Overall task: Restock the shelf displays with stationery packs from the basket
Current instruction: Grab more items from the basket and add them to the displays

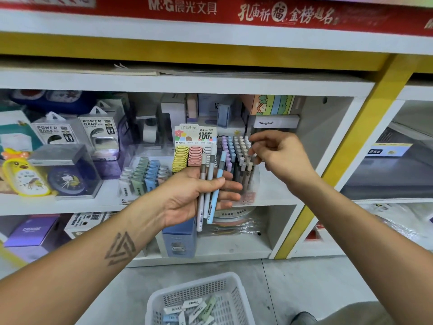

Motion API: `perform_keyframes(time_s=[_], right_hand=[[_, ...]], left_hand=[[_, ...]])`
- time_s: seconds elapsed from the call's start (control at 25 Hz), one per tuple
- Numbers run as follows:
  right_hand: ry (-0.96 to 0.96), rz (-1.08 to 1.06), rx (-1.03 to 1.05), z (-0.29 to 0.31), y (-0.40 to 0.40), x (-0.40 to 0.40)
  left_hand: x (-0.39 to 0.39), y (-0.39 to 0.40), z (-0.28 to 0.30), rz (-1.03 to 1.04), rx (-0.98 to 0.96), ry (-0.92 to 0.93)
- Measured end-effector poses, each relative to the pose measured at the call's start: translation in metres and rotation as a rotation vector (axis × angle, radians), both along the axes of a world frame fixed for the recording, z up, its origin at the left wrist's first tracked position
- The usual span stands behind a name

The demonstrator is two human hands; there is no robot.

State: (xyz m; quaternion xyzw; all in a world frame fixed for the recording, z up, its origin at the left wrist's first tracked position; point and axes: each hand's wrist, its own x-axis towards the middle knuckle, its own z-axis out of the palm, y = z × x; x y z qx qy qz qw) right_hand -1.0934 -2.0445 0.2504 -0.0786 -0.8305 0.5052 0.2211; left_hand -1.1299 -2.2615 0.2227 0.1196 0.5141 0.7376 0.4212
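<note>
Pens [209,184] stand near-upright, gripped in my left hand [196,195], just left of the pen display [239,158]; my right hand [278,153], nearer it, pinches a slotted pen's top there.

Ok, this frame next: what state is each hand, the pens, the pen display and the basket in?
Left hand: palm up, thumb gripping three pens.
Pens: three held, fanned side by side, caps up.
Right hand: at the pen display, fingertips among the caps; grip unclear.
Pen display: nearly full, pens upright in rows.
Basket: on the floor, small packs loose in its bottom.
</note>
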Motion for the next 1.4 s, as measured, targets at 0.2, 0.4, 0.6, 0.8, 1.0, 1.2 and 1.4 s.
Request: perform_keyframes(time_s=[0.2, 0.4, 0.6, 0.8, 1.0, 1.2, 1.4], right_hand=[[0.112, -0.107, -0.039, 0.008, 0.008, 0.0], [0.006, -0.035, 0.403, 0.003, -0.001, 0.002], [-0.083, 0.195, 0.061, 0.005, -0.025, 0.002], [-0.094, 0.251, -0.227, 0.007, -0.033, 0.0], [-0.019, 0.144, -0.365, 0.014, -0.023, -0.002], [-0.002, 0.151, -0.299, 0.011, -0.022, -0.003], [0.432, 0.2, 0.946, 0.001, -0.019, -0.001]], left_hand=[[0.0, 0.002, 0.001, -0.001, -0.001, 0.012], [-0.004, 0.004, 0.0, 0.07, -0.006, -0.002], [-0.001, 0.005, 0.0, 0.047, 0.0, 0.014], [-0.003, 0.002, -0.001, 0.005, 0.02, 0.014], [-0.006, -0.007, -0.003, -0.017, -0.051, 0.074], [-0.007, -0.007, -0.003, 0.062, -0.066, 0.09], [-0.008, -0.008, -0.001, 0.08, -0.042, 0.077]])
